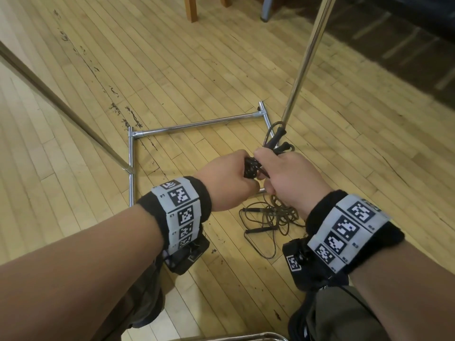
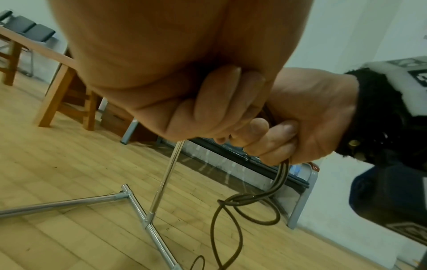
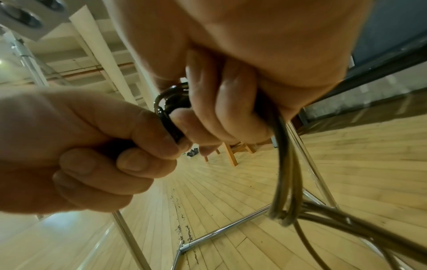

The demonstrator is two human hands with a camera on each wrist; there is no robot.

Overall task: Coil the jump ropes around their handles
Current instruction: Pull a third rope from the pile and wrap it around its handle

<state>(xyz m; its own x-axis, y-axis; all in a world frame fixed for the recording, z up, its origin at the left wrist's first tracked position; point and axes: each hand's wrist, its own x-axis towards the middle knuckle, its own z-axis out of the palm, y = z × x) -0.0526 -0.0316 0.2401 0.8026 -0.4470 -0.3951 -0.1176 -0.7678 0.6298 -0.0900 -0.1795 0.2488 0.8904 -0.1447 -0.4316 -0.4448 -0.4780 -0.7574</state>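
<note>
Both hands work 1 rope in the air: left hand (image 1: 227,179) clamped on the coiled handles (image 1: 251,168), right hand (image 1: 286,174) gripping cord. More jump ropes (image 1: 268,217) lie tangled on the floor (image 1: 98,94), uncoiled.

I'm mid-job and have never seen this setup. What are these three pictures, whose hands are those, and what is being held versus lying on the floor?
No machine here: a person works bare-handed, with tagged bands and a small camera on each wrist. The big picture comes from a head camera looking down; the other two look along each hand from the wrists.

The left hand grips a dark bundle of coiled rope. The right hand grips the handles and several strands of cord, which hang down from its fist.

On the wooden floor stands a chrome rack base with an upright pole. A loose tangle of jump ropes lies there, not yet coiled.
</note>
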